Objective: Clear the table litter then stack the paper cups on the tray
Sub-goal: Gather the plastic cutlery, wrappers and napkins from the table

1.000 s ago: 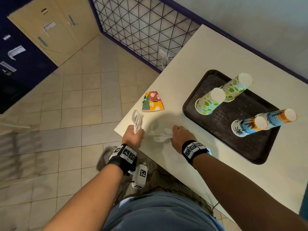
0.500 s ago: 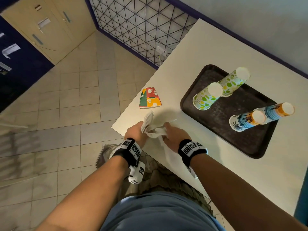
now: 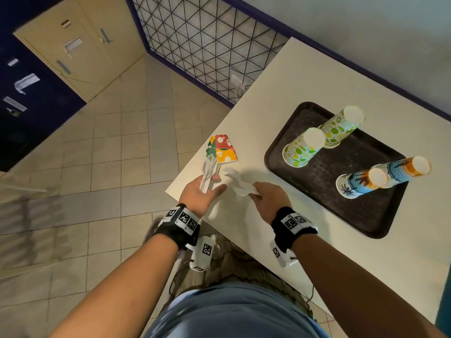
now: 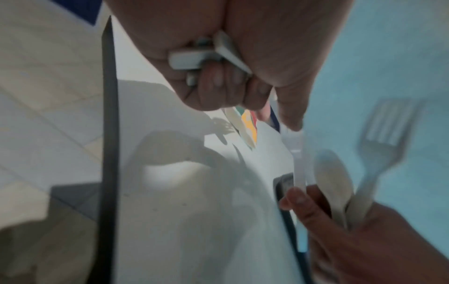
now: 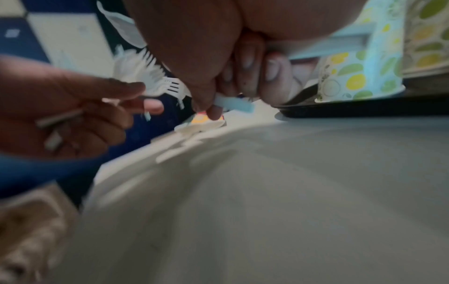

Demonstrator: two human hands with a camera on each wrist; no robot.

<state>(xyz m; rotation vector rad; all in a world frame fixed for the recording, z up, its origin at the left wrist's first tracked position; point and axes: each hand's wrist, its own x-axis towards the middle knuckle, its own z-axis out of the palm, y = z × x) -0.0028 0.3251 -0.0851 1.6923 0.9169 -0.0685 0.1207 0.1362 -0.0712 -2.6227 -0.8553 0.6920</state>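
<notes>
My left hand (image 3: 207, 189) grips a bundle of white plastic cutlery (image 3: 210, 170) at the table's near left corner; its fingers (image 4: 213, 80) curl round the handles. My right hand (image 3: 258, 193) pinches more white cutlery (image 3: 238, 182), a spoon (image 4: 332, 180) and a fork (image 4: 386, 134), just above the table. A flattened colourful paper cup (image 3: 223, 148) lies beyond the left hand. On the dark tray (image 3: 324, 181) stand two green-spotted upturned cup stacks (image 3: 303, 148) (image 3: 341, 125) and two blue-and-orange ones (image 3: 361, 182) (image 3: 402, 170).
The white table (image 3: 292, 89) runs along a wall on the right. Its near left corner edge drops to a tiled floor (image 3: 109, 154). A wire grid panel (image 3: 207, 45) and beige cabinet doors (image 3: 80, 50) stand beyond the floor.
My right hand has lifted the cutlery off the table. The two hands met half a second ago and have since drawn apart, each holding cutlery.
</notes>
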